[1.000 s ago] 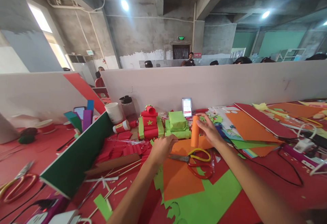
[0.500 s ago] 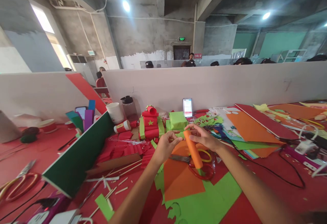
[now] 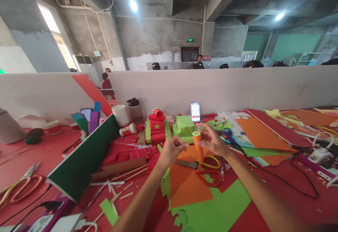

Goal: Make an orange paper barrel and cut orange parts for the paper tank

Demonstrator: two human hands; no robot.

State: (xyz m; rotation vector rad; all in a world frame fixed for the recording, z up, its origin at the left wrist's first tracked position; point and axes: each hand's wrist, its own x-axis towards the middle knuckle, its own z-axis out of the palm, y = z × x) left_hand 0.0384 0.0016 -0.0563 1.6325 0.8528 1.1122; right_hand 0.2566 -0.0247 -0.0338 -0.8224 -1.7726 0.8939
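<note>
An orange paper tube [image 3: 199, 149] stands nearly upright in front of me, with a green piece on its top end. My right hand [image 3: 213, 141] is closed lightly on the tube from the right, thumb against its side and a finger lifted beside the top. To the left of the tube, my left hand [image 3: 173, 150] is pinched, thumb and fingertip together; anything between them is too small to make out. Under the tube lie scissors [image 3: 208, 174] with red and yellow handles, on an orange sheet [image 3: 187, 186] and a green sheet [image 3: 224, 203].
Behind my hands sit a green wrapped block [image 3: 185, 124] and a red-and-green paper model [image 3: 157, 128] with a star. A phone [image 3: 195, 111] leans on the partition. Left are a dark green board [image 3: 84, 158], red paper pieces and sticks; right, stacked coloured sheets [image 3: 260, 129].
The orange tube has tipped from slanting to nearly upright, showing its green top. My right hand's finger has lifted off the top; my left hand stays pinched, slightly lower.
</note>
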